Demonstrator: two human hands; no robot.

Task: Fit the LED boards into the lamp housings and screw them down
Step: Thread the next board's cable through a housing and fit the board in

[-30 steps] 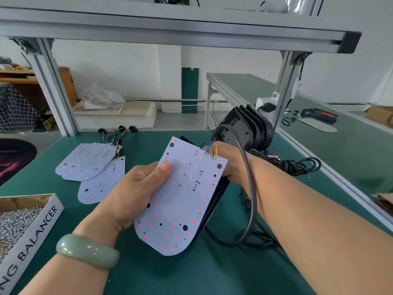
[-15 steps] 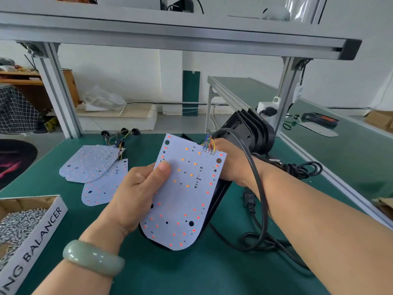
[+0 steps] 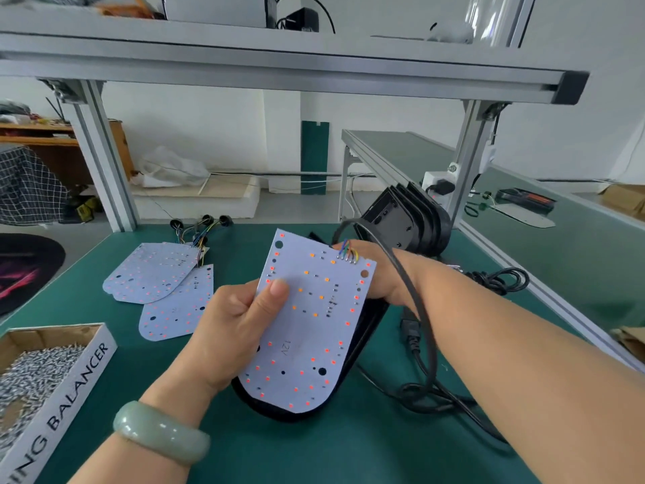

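A white LED board with red and orange dots and coloured wires at its top edge is tilted over a black lamp housing that lies on the green table. My left hand holds the board's left edge, thumb on its face. Behind the board's top right corner, my right hand grips the housing's upper end; its fingers are mostly hidden. A black cable loops over my right wrist.
Two more LED boards with wire leads lie at the left. A stack of black housings stands at the back. A cardboard box of screws sits at the front left. Coiled cable lies to the right, near the table edge.
The board and housing have come down and nearer the table front, and the board lies closer over the housing. Both hands keep their hold.
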